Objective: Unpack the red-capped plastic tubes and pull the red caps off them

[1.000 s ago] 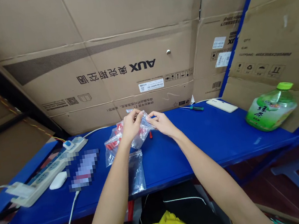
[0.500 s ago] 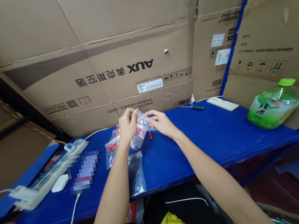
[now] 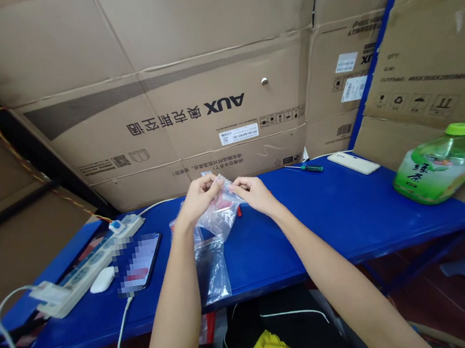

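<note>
Both hands hold one small clear plastic bag (image 3: 219, 211) with red parts inside, lifted just above the blue shelf (image 3: 336, 216). My left hand (image 3: 197, 198) pinches the bag's top left edge. My right hand (image 3: 254, 193) pinches its top right edge. A second clear bag (image 3: 212, 268) lies flat on the shelf below, reaching the front edge. A small red piece (image 3: 239, 212) sits on the shelf just under my right hand.
A white power strip (image 3: 92, 265), a white mouse-like object (image 3: 101, 280) and a phone (image 3: 139, 263) on a cable lie at the left. A green-handled screwdriver (image 3: 311, 168) and a white remote (image 3: 353, 162) lie at the back. A green bottle (image 3: 437, 166) rests at the right. Cardboard boxes (image 3: 216, 70) close off the back.
Both hands stay on the bag's top edge, with the fingers shifted slightly. The camera view has shifted a little.
</note>
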A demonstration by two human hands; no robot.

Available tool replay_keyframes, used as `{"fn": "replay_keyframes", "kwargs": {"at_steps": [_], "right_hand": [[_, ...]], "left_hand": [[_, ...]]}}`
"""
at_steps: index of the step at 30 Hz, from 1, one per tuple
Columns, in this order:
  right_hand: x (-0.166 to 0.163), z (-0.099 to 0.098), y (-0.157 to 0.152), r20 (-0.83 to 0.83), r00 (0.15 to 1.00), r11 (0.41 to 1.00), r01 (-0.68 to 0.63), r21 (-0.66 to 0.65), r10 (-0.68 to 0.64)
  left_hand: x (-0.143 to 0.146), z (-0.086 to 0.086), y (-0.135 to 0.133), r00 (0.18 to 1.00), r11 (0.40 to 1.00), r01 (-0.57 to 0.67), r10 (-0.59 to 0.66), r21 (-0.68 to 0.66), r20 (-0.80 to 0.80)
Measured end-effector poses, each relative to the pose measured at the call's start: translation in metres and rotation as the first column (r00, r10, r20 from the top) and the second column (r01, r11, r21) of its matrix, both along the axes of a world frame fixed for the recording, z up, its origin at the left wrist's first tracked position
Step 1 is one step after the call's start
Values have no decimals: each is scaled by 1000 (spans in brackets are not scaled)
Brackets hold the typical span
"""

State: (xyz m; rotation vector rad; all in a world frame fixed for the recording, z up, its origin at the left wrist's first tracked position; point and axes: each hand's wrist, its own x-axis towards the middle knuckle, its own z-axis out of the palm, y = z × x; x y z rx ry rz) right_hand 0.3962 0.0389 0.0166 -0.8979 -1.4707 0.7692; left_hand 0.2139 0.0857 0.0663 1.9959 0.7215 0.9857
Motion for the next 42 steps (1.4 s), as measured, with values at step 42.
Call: {"fn": "replay_keyframes", "kwargs": {"at_steps": [42], "right_hand": [[-135, -33, 5, 853, 423, 952, 154, 265, -306]], "left_hand": [[-73, 69, 23, 763, 665, -536, 646, 519, -39]]}}
